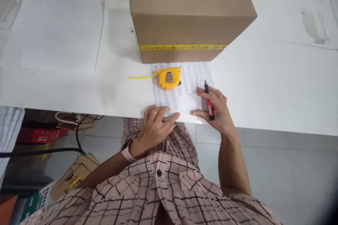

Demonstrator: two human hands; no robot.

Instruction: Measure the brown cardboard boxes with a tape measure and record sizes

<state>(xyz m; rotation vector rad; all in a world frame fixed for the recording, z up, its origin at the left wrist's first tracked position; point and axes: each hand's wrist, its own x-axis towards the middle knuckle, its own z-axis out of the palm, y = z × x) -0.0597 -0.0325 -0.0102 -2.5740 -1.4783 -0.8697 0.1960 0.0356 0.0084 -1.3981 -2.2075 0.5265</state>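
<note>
A printed sheet of paper (191,74) lies at the near edge of the white table (264,84). My left hand (155,124) rests flat on the sheet's near left corner, fingers spread, holding nothing. My right hand (215,109) rests on the sheet's right side with a red and black pen (209,101) held between its fingers, tip pointing away from me. A yellow tape measure (169,77) sits on the sheet just beyond my left hand, a short length of yellow tape pulled out to the left.
A large cardboard box (188,14) with a yellow tape band stands right behind the sheet. A big blank white sheet (56,30) lies at the far left. Below the table's left are cables, cardboard pieces and a red box (39,134) on the floor.
</note>
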